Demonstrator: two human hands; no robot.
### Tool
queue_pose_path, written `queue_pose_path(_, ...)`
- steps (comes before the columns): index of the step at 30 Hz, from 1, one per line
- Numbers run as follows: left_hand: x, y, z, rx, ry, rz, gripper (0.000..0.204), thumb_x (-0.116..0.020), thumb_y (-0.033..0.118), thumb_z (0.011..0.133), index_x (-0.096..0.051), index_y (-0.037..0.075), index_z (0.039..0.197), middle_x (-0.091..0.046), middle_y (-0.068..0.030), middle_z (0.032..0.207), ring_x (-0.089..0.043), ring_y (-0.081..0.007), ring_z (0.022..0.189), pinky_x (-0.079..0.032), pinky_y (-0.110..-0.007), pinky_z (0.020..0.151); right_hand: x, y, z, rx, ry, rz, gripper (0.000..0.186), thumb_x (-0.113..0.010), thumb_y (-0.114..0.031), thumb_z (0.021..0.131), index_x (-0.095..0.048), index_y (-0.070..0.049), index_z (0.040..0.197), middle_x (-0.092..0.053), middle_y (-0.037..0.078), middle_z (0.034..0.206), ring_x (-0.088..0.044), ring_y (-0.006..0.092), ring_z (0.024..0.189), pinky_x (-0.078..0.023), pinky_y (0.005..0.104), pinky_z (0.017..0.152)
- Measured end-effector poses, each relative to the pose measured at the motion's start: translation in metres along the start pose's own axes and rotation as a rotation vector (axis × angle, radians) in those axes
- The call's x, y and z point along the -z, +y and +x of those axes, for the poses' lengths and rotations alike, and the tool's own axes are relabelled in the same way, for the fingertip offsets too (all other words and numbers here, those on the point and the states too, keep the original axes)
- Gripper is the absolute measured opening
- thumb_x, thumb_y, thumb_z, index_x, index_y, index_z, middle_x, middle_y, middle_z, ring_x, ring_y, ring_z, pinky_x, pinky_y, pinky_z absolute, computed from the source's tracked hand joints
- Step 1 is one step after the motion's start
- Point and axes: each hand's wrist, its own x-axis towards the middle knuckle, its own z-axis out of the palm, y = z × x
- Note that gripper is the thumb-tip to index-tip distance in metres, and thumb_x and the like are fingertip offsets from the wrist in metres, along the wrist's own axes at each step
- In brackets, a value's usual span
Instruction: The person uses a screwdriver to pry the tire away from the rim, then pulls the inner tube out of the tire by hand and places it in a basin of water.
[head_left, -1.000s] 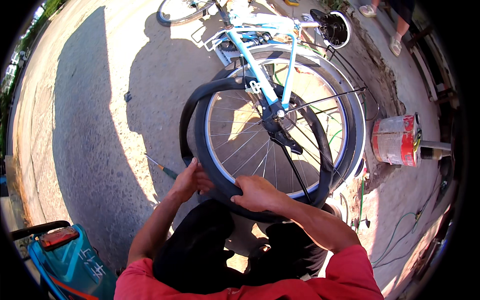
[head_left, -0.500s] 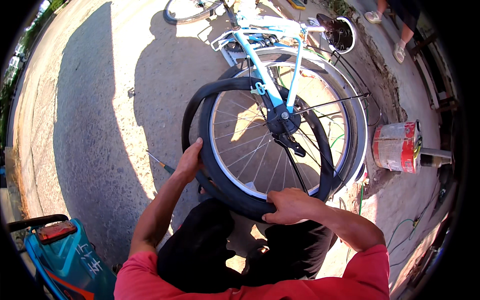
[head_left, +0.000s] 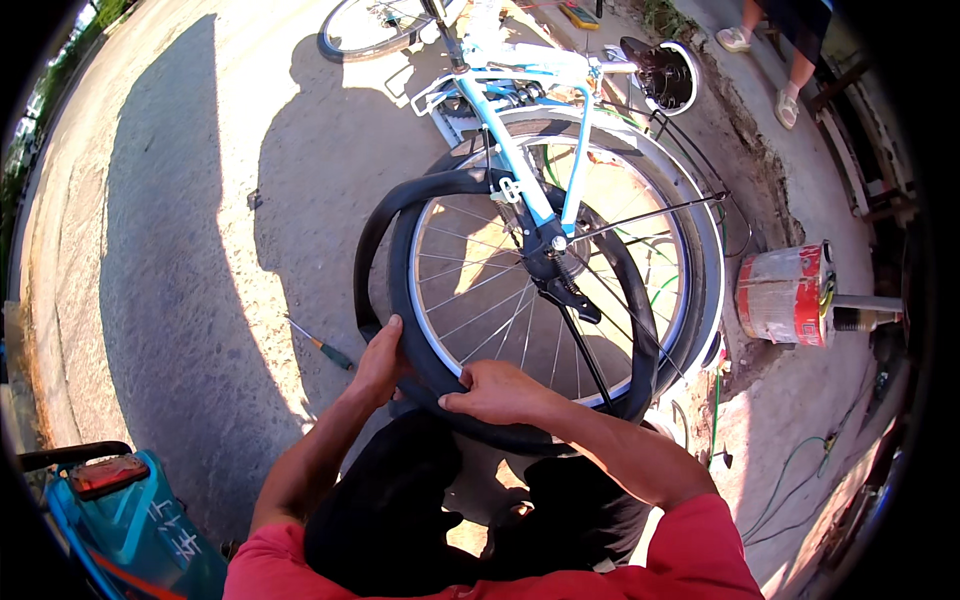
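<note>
A spoked bicycle wheel lies before my knees, its black tire (head_left: 402,290) around a silver rim. My left hand (head_left: 378,362) grips the tire's lower left side, thumb on top and fingers hidden beneath. Close to its right, my right hand (head_left: 492,392) is closed over the tire's near edge, knuckles by the rim. A loose black inner tube (head_left: 372,250) loops over the wheel and passes under the light blue bicycle frame (head_left: 520,160). Its near stretch is partly hidden at the tire and my hands. The bicycle lies on its side, the frame's end at the wheel hub (head_left: 553,246).
A screwdriver (head_left: 325,345) lies on the concrete left of my left hand. At right stands or lies a red and white can (head_left: 785,295) near a green cord (head_left: 790,500). A teal case (head_left: 140,510) is at lower left. Another person's legs (head_left: 790,75) show at upper right.
My right hand has slid left along the tire's near edge, closer to my left hand. My left hand has shifted slightly downward, still at the tire. The whole view has moved a little.
</note>
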Motion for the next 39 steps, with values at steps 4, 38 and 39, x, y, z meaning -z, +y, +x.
queue_pose_path(4, -0.005, 0.003, -0.007, 0.052, 0.038, 0.039, 0.063, -0.035, 0.054, 0.111, -0.057, -0.001, 0.13, -0.069, -0.0218, 0.113, -0.069, -0.0343, 0.096, -0.055, -0.05, 0.088, -0.012, 0.011, -0.003, 0.087, 0.158, -0.018, 0.048, -0.076, -0.038, 0.084, -0.069, 0.004, 0.106, -0.072, 0.025, 0.094, -0.071, 0.0419, 0.09, -0.054, 0.047, 0.082)
queue_pose_path(38, -0.003, 0.004, -0.026, 0.024, 0.05, 0.075, 0.054, -0.044, 0.053, 0.108, -0.063, 0.003, 0.114, -0.071, -0.0129, 0.093, -0.069, -0.0276, 0.079, -0.057, -0.046, 0.069, -0.006, -0.012, 0.019, -0.029, 0.01, 0.026, 0.052, -0.076, -0.044, 0.082, -0.072, 0.003, 0.103, -0.073, 0.024, 0.094, -0.073, 0.0381, 0.089, -0.054, 0.0456, 0.081)
queue_pose_path(39, -0.002, 0.0, -0.026, 0.025, 0.049, 0.076, 0.054, -0.044, 0.053, 0.108, -0.063, 0.003, 0.114, -0.071, -0.0129, 0.093, -0.069, -0.0276, 0.079, -0.057, -0.046, 0.069, -0.009, -0.009, 0.021, -0.03, 0.011, 0.027, 0.052, -0.076, -0.044, 0.082, -0.072, 0.003, 0.103, -0.073, 0.024, 0.094, -0.073, 0.0381, 0.089, -0.054, 0.0456, 0.081)
